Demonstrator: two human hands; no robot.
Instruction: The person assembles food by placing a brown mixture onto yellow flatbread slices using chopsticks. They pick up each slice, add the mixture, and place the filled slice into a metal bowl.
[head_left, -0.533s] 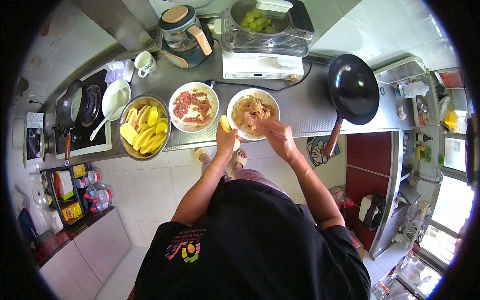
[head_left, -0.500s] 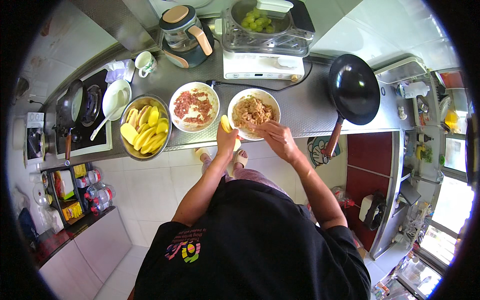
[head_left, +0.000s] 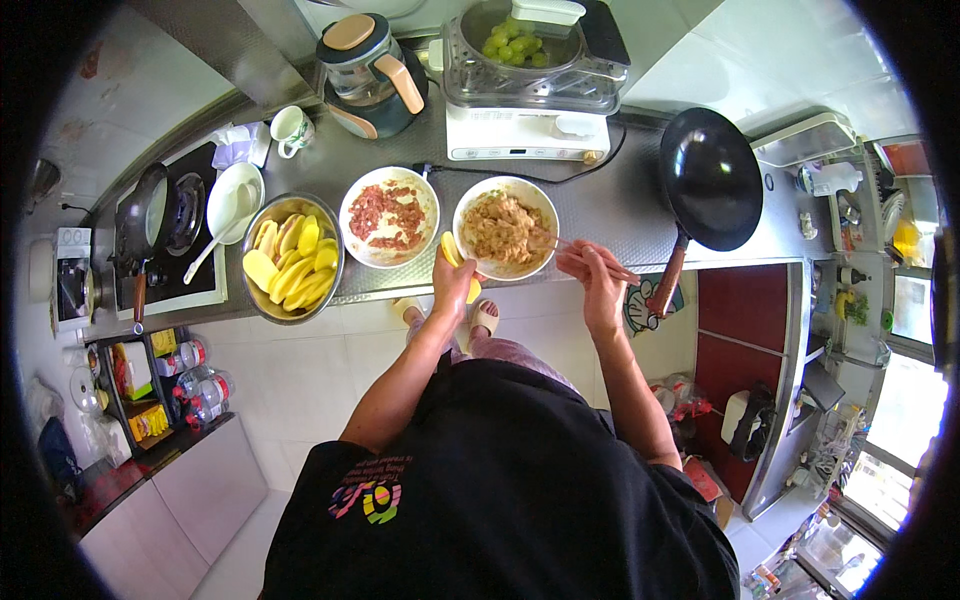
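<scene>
My left hand (head_left: 452,282) is closed round a yellow slice (head_left: 450,247), right by the near left rim of a white bowl (head_left: 463,208). Yellow shows above the fingers and below the palm; whether it is one slice or two I cannot tell. In that bowl lies a light brown minced filling (head_left: 505,228). My right hand (head_left: 600,280) grips a pair of chopsticks (head_left: 622,273) to the right of the bowl, tips pointing at its right side. A second white bowl (head_left: 348,240) holds reddish minced meat (head_left: 385,215). Left of it, several yellow slices (head_left: 290,265) fill a metal bowl (head_left: 335,285).
A black wok (head_left: 710,180) rests on the right of the metal counter (head_left: 610,205), handle over the front edge. Behind are a white appliance (head_left: 525,135) with green grapes on top, a kettle (head_left: 365,80) and a mug (head_left: 290,130). A stove (head_left: 205,285) stands at left.
My right hand has moved right, out from over the filling to beside the bowl, and the chopsticks now show plainly. The filling looks more gathered together. My left hand has barely moved.
</scene>
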